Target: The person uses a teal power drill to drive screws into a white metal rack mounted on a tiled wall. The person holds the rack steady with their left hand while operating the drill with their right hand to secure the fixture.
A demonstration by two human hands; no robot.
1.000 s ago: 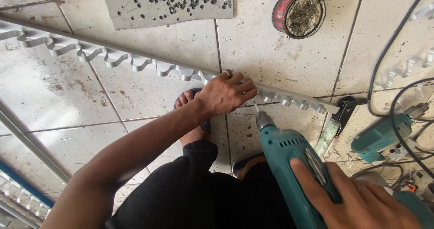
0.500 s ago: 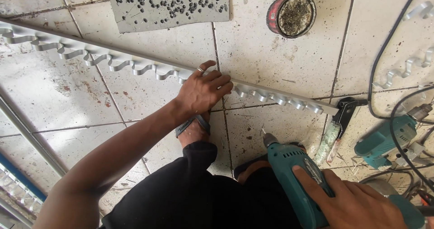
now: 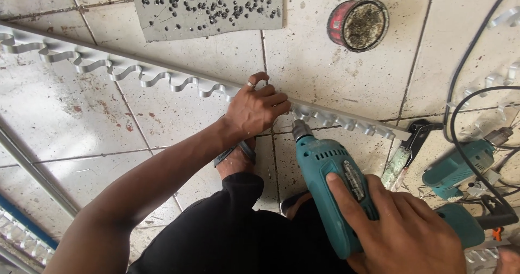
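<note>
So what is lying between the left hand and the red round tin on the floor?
In the head view, only bare, stained floor tile with a grout line lies between the left hand on the metal strip and the red tin.

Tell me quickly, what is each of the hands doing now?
Left hand: closed on the metal strip.
Right hand: closed around the teal drill.

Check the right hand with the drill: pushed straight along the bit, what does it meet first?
Most likely the scalloped metal strip, just beside the left hand; the right hand aims the teal drill there. Depth unclear.
</note>
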